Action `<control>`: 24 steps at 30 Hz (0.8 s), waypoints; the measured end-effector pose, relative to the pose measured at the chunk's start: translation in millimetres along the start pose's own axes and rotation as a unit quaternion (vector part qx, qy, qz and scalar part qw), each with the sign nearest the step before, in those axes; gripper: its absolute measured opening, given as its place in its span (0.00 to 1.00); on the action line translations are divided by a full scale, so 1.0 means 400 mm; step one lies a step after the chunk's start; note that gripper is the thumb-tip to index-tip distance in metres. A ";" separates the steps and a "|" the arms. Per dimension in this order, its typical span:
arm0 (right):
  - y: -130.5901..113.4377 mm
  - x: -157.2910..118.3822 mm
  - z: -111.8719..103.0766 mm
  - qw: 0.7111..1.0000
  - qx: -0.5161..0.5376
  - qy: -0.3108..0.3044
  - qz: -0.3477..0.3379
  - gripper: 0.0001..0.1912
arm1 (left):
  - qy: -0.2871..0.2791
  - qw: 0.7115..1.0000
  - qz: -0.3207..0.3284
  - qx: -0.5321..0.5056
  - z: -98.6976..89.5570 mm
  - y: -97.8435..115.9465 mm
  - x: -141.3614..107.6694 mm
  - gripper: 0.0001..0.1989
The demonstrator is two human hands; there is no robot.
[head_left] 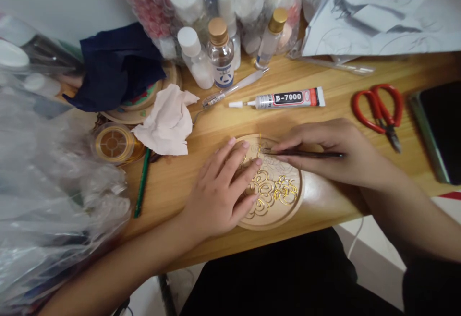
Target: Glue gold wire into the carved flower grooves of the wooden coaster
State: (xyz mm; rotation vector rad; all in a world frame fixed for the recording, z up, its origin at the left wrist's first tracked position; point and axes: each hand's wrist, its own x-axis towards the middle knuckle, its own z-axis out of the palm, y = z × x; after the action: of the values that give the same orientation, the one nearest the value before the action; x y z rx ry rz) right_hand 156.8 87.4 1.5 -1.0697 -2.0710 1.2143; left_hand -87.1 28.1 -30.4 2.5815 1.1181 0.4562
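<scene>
A round wooden plaque (pixel 266 219) lies near the table's front edge, with gold wire (pixel 262 193) shaped into a flower and scrolls on it. Pencil lines show on its upper right part. My left hand (pixel 225 188) rests flat on the plaque's left side, fingers spread, covering some of the pattern. Dark tweezers (pixel 306 153) are pinched in my right hand (pixel 327 150). Their tips meet a thin upright bit of gold wire near the plaque's top edge; whether they grip it I cannot tell.
Behind the plaque lie a glue tube (pixel 288 99) and a pen (pixel 237 87); bottles (pixel 221 54) stand further back. Red-handled pliers (pixel 380 109) and a phone (pixel 441 128) are at right. A wire spool (pixel 113 143), crumpled tissue (pixel 167 121), green pencil (pixel 143 181) and plastic bags (pixel 61 186) sit left.
</scene>
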 end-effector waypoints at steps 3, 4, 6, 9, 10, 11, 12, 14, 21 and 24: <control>0.005 0.003 0.003 0.998 -0.043 -0.004 -0.046 0.05 | 0.000 1.000 -0.002 0.001 0.000 0.001 0.001 0.24; 0.007 0.003 0.005 0.997 -0.051 -0.004 -0.053 0.05 | 0.000 1.000 -0.001 0.002 0.000 0.002 0.002 0.24; 0.011 0.005 0.007 0.996 -0.061 0.000 -0.059 0.06 | 0.000 1.000 0.000 0.002 -0.001 0.002 0.003 0.24; 0.014 0.006 0.009 0.996 -0.064 0.002 -0.065 0.06 | -0.005 1.000 0.000 0.002 0.000 0.002 0.003 0.24; 0.014 0.007 0.009 0.996 -0.065 0.003 -0.067 0.06 | -0.007 1.000 -0.001 0.002 0.000 0.002 0.003 0.25; 0.014 0.007 0.009 0.996 -0.066 0.004 -0.068 0.06 | -0.009 1.000 -0.002 0.001 0.000 0.001 0.003 0.25; 0.014 0.007 0.009 0.996 -0.066 0.006 -0.067 0.06 | -0.009 1.000 -0.003 0.001 0.000 0.001 0.002 0.25; 0.012 0.007 0.009 0.996 -0.068 0.008 -0.061 0.07 | -0.010 1.000 -0.004 0.003 0.000 0.001 0.002 0.25; -0.001 0.003 0.013 0.995 -0.082 -0.006 -0.059 0.07 | -0.009 1.000 -0.005 0.001 0.001 0.001 0.002 0.25; -0.009 0.002 0.013 0.996 -0.077 -0.012 -0.032 0.07 | -0.005 1.000 -0.004 0.000 0.001 0.002 0.002 0.25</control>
State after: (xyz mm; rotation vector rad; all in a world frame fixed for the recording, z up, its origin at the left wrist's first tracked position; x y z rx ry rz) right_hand 151.1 84.4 2.4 -1.0529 -2.2290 1.0569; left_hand -86.1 28.1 -30.5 2.5758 1.1248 0.4398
